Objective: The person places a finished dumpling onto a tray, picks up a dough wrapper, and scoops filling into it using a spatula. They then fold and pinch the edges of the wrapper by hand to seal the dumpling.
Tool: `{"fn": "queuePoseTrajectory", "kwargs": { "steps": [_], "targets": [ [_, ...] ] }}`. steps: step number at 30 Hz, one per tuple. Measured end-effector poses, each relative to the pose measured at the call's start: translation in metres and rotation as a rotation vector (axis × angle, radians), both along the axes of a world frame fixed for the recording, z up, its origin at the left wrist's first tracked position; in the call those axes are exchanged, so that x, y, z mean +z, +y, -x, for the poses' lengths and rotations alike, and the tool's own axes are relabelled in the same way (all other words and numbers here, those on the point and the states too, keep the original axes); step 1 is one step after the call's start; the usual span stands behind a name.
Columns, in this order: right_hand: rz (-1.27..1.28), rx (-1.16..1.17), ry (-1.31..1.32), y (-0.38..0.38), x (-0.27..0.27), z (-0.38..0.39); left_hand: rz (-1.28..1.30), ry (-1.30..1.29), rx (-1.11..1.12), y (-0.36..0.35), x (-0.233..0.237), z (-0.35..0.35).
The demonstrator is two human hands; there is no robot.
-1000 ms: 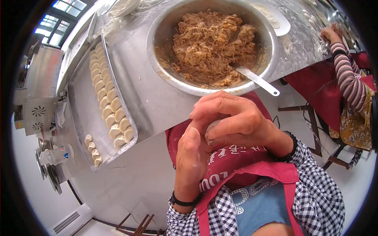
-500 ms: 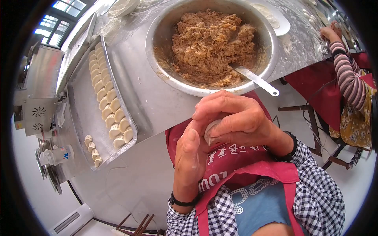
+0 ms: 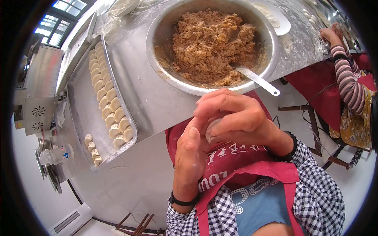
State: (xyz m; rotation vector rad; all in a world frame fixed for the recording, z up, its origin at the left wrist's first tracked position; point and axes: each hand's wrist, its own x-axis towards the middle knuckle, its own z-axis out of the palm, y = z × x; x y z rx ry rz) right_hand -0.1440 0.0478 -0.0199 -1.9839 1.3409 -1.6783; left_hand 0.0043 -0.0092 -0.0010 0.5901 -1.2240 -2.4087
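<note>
Between my two hands, in front of the red apron, is a small pale dumpling (image 3: 213, 129), mostly covered by fingers. My left hand (image 3: 189, 151) is closed against its left side, and my right hand (image 3: 240, 120) curls its fingers round it from above and the right. The fingertips of both hands meet. Just beyond them stands a large metal bowl (image 3: 152, 59) of brown minced filling (image 3: 212, 43), with a white-handled spatula (image 3: 258, 80) stuck in it.
A metal tray (image 3: 84, 118) at the left holds rows of dumplings (image 3: 111, 94). White plates (image 3: 281, 21) lie behind the bowl. At the right, a co-worker's hands (image 3: 331, 35) are over the floured table (image 3: 295, 49). A wooden stool (image 3: 313, 126) stands below.
The fingers of my right hand have shifted slightly over the dumpling, and less of it shows. My left hand has barely moved.
</note>
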Motion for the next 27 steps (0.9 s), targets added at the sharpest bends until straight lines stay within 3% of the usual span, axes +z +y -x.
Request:
{"fn": "queuePoseTrajectory", "kwargs": {
  "steps": [5,6,8,11,17,19,23,27],
  "targets": [
    [-0.081,-0.008,-0.274,0.001,-0.003,-0.010,-0.036,0.017,-0.045,-0.002,-0.002,-0.003],
    [-0.081,-0.009,-0.274,0.001,-0.003,-0.007,-0.036,0.038,-0.061,-0.002,-0.002,-0.002],
    [-0.018,0.014,-0.011,0.000,0.000,0.000,-0.037,0.057,-0.075,-0.001,-0.002,-0.001],
    [-0.029,0.030,-0.009,0.000,-0.002,0.001,-0.054,-0.004,0.008,0.002,-0.001,0.000],
    [-0.029,0.046,-0.021,0.000,0.000,-0.003,-0.008,-0.004,-0.117,-0.003,-0.003,-0.006],
    [-0.025,0.072,-0.018,0.000,-0.001,0.000,-0.038,-0.052,-0.010,0.002,-0.001,-0.001],
    [-0.027,0.099,-0.026,0.000,-0.002,0.000,-0.049,-0.079,-0.003,0.001,-0.001,-0.003],
    [-0.080,0.025,-0.035,0.000,0.001,-0.007,-0.012,-0.043,-0.129,-0.004,-0.005,-0.008]
  ]
}}
